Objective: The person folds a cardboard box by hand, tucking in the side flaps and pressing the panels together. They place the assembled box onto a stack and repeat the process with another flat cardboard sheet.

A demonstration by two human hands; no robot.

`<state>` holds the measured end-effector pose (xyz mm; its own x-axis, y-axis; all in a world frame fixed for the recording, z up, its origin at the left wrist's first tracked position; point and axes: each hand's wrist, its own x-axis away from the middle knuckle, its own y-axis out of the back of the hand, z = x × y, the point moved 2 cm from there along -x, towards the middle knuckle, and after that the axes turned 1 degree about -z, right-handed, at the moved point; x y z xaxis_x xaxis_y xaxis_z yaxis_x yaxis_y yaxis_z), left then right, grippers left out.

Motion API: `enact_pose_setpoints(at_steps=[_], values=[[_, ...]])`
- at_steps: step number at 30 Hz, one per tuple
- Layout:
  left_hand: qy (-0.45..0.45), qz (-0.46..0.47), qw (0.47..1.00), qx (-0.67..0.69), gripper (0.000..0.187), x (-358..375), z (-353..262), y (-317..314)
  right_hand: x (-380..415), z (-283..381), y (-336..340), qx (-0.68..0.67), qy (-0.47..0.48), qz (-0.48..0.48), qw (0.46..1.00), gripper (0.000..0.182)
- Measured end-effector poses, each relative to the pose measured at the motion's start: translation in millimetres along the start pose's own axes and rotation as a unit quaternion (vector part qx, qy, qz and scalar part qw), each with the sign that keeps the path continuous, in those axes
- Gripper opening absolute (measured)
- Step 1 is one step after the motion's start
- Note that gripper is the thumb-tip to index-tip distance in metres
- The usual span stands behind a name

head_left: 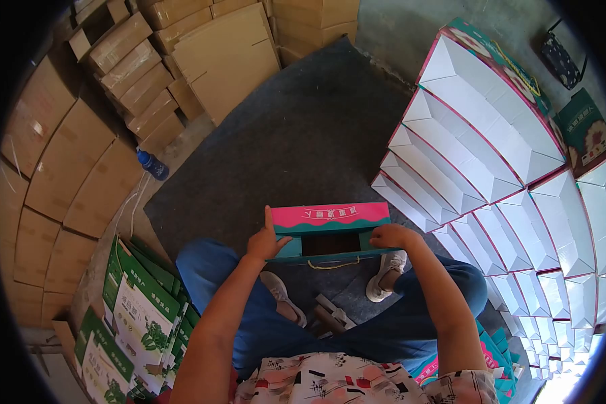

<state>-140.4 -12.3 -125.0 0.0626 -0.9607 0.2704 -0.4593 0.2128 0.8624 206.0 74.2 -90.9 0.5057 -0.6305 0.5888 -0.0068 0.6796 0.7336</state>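
Observation:
A pink and teal cardboard gift box (330, 215) with white lettering is in front of me, between my knees. Its near side gapes, showing a dark inside between teal end flaps, and a pale rope handle (333, 265) hangs from the near edge. My left hand (265, 242) grips the box's left end, index finger up along the corner and thumb over the left flap. At the other end, my right hand (389, 237) is closed on the right flap, its fingers bent; the fingertips are partly hidden.
Open white-lined boxes (478, 141) are stacked high on the right. Brown cartons (81, 168) line the left and back. Flat green printed cartons (141, 316) lie at lower left, and teal flattened boxes (498, 357) at lower right. A blue bottle (153, 164) stands beside the dark mat (283, 141).

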Motion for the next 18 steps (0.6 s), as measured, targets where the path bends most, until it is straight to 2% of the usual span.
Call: enact_pose_setpoints(at_steps=[5, 8, 9, 11, 14, 16, 18], values=[[-0.002, -0.024, 1.000, -0.001, 0.107, -4, 6, -7, -2, -22, -1, -0.057, 0.039, -0.059, 0.996, 0.034], [-0.027, -0.039, 0.998, 0.036, 0.102, -4, 14, -10, 20, -19, 17, -0.030, -0.078, -0.146, 0.986, 0.028], [-0.036, -0.037, 0.997, 0.051, 0.099, -4, 16, -10, 20, -29, 15, -0.005, -0.117, -0.142, 0.983, 0.027], [0.053, -0.017, 0.980, 0.193, 0.089, -2, 22, -3, 22, -67, 3, 0.041, -0.197, -0.131, 0.971, 0.027], [0.207, 0.036, 0.915, 0.343, 0.071, 11, 34, 15, 24, -89, -32, 0.088, -0.165, 0.062, 0.980, 0.038], [0.216, 0.183, 0.949, 0.138, 0.062, 12, 56, -11, 22, -92, -59, 0.038, -0.109, 0.074, 0.991, 0.049], [0.056, 0.228, 0.972, 0.031, 0.058, 16, 68, -44, -12, -118, -106, -0.095, -0.028, -0.016, 0.995, 0.057]])
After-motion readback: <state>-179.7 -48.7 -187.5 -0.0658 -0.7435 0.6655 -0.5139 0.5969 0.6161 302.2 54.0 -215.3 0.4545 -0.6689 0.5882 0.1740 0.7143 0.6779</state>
